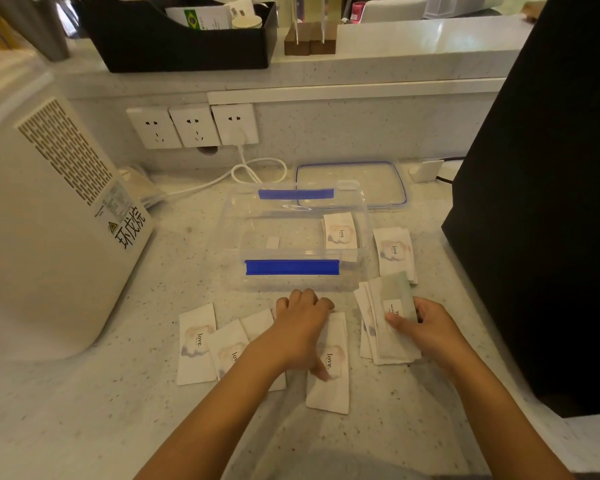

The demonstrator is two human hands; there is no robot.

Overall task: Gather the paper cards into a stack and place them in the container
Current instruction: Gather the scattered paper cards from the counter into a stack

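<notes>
White paper cards printed "love." lie spread on the speckled counter. My right hand (426, 329) grips a fanned stack of cards (390, 327) just right of the clear plastic container (293, 271), which has blue clips. My left hand (303, 327) lies palm down on loose cards, thumb pressing one card (329, 382). Further cards (196, 344) lie to its left. Another small pile (395, 252) sits right of the container, and one card (340, 232) rests inside it.
The container's clear lid (350, 183) with a blue seal lies behind it. A white appliance (49, 216) stands at the left, a black box (548, 202) at the right. A white cable (250, 171) runs from wall sockets (193, 124).
</notes>
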